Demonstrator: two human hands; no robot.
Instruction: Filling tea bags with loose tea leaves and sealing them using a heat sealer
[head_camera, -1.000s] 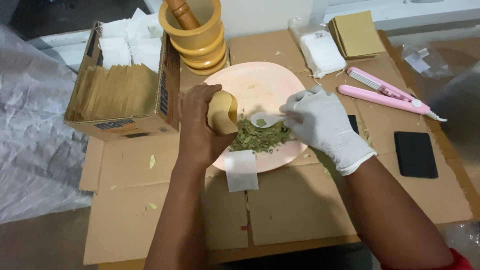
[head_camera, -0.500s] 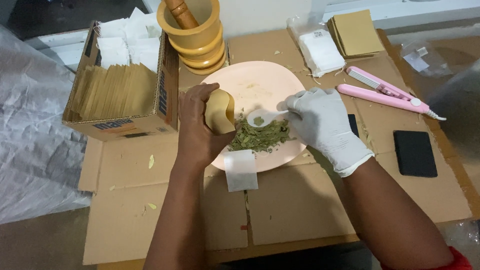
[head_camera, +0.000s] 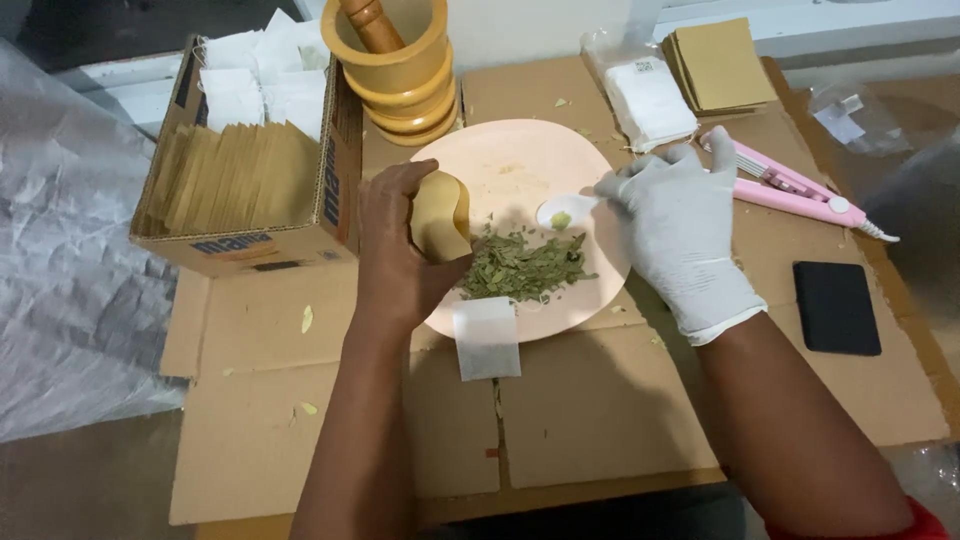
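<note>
My bare left hand (head_camera: 395, 240) holds a small tan paper pouch (head_camera: 441, 215) upright and open over the left side of a pale pink plate (head_camera: 500, 160). My right hand (head_camera: 675, 225), in a white glove, grips a white spoon (head_camera: 562, 213) with a few green bits in its bowl, just right of the pouch. A heap of dried green leaves (head_camera: 520, 268) lies on the plate below both hands. A white filter sachet (head_camera: 486, 338) lies flat at the plate's near edge.
A cardboard box (head_camera: 245, 180) of tan pouches and white sachets stands at the left. A yellow wooden mortar with pestle (head_camera: 395, 60) sits behind the plate. At the right lie a pink heat sealer (head_camera: 790, 190), a black pad (head_camera: 835, 305), packed sachets (head_camera: 650, 100) and stacked tan pouches (head_camera: 720, 60).
My right hand has lifted the spoon off the leaf heap and moved it toward the pouch. The left hand has kept the pouch in place.
</note>
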